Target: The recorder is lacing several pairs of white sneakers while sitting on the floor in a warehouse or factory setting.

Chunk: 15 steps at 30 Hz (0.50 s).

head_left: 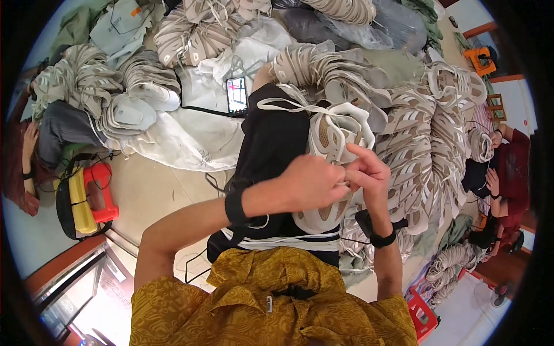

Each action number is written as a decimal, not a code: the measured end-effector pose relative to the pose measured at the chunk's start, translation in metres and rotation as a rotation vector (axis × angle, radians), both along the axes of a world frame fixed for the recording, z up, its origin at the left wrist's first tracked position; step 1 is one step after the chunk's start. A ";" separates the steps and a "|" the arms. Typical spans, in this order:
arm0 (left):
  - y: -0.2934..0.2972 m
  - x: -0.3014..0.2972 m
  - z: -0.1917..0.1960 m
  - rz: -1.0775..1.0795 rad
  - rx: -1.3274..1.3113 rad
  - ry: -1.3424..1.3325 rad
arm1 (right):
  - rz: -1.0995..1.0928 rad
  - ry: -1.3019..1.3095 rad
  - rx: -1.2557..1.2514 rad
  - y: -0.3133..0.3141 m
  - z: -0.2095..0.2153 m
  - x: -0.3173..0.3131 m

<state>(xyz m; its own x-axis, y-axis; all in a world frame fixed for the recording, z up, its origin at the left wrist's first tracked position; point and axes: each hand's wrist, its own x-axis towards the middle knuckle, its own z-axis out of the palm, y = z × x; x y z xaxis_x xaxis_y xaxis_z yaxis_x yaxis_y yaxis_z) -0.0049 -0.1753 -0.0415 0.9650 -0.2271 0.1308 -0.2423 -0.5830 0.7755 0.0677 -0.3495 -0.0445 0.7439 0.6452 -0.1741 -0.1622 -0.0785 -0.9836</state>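
A beige and white shoe upper [330, 135] lies across my lap, its mesh panels and eyelet edges turned up. Over its middle, my left hand [314, 181] is closed with the fingertips pinched together. Fingertip to fingertip with it, my right hand [369, 173] also pinches, its index finger bent above. A short bit of pale shoelace [344, 183] shows between the fingers; most of it is hidden behind them. One long flat white lace [277, 105] loops out from the upper's far end over my dark trousers [271, 138]. White laces [283, 242] also lie across my lap.
Stacked uppers [427, 150] rise at my right, with another row [329, 69] beyond my knee. More piles [81, 75] stand far left. A lit phone [236, 95] rests on white sacking [190, 138]. A red stool [101, 190] is at left; people [511, 167] sit at right.
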 end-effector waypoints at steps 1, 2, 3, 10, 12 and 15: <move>-0.002 -0.006 0.003 -0.014 -0.120 0.043 | 0.003 0.018 -0.049 0.003 0.004 0.000; -0.007 -0.012 0.002 -0.027 -0.015 0.047 | 0.005 0.032 -0.096 0.007 0.008 0.001; -0.012 -0.018 0.004 -0.026 -0.024 0.046 | 0.007 0.031 -0.105 0.012 0.012 0.000; -0.028 -0.033 -0.015 0.048 0.090 -0.241 | 0.167 -0.421 -0.571 0.046 0.028 -0.009; -0.025 -0.035 -0.016 0.038 0.131 -0.237 | 0.199 -0.495 -0.686 0.054 0.032 -0.008; -0.016 -0.039 -0.018 0.078 0.050 -0.218 | 0.234 -0.581 -0.724 0.070 0.038 -0.010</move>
